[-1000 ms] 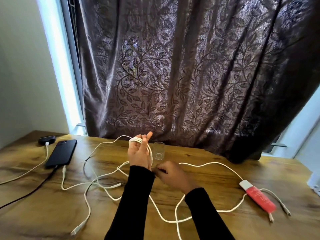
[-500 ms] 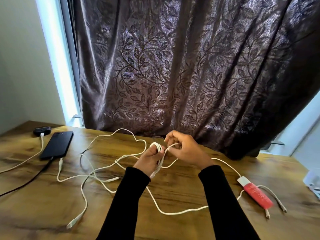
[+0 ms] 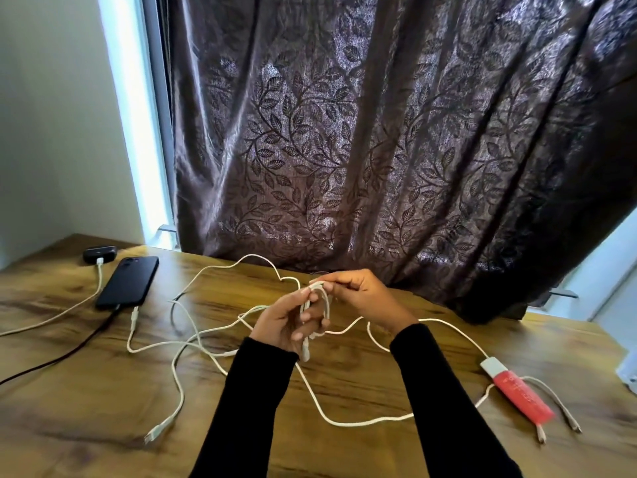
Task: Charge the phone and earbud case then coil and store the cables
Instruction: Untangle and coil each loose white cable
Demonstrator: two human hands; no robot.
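The head view looked down on a wooden table (image 3: 86, 401) in front of a dark curtain with leaves on it (image 3: 362, 139). Both arms wore black sleeves (image 3: 444, 391) and reached forward over the table, and the two hands met in the air above its middle. The left hand (image 3: 286, 326) was turned palm up with its fingers curled around a small coil of white cable (image 3: 319, 307), so it held the loops tight. The right hand (image 3: 362, 294) came in from the other side with its wrist bent, and its thumb and fingers pinched the top of the same coil. The rest of that white cable dropped from the coil and ran in a long bend across the table toward a red power bank (image 3: 520, 395), which lay far to the right of the hands. More loose white cables (image 3: 179, 374) lay in a tangle on the table just left of the hands. The black phone (image 3: 129, 282) lay well to the left of the hands with a cable in its near end. The dark earbud case (image 3: 99, 254) sat just behind the phone with a white cable plugged in.
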